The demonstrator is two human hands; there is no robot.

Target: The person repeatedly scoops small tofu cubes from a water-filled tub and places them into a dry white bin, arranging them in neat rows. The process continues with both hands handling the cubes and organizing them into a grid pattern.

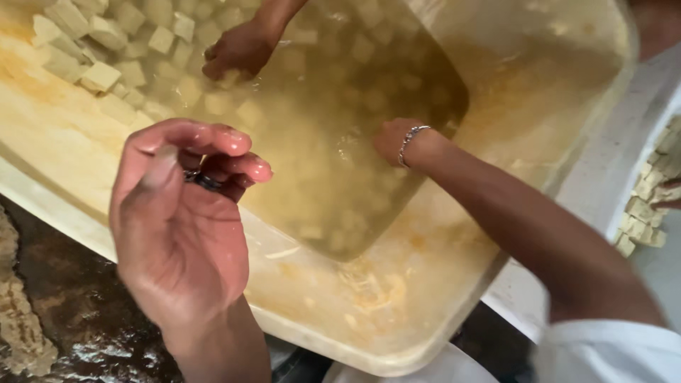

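My left hand (pixel 186 220) is raised over the near rim of a large cream plastic tub (pixel 369 333). It is wet, its fingers are curled in against the thumb, and a dark ring shows on one finger. I see nothing held in it. My right hand (pixel 394 142), with a silver bracelet at the wrist, dips into the murky yellowish water (pixel 340 142), and its fingers are hidden below the surface. Several pale cubes (pixel 106 50) lie piled at the tub's far left and sunk in the water. Another person's hand (pixel 240 48) reaches in from the top among the cubes.
A white surface (pixel 603 177) runs along the tub's right side. More pale cubes (pixel 649 206) are stacked at the right edge. A dark wet floor (pixel 64 305) lies at the lower left. My white sleeve (pixel 610 351) fills the bottom right corner.
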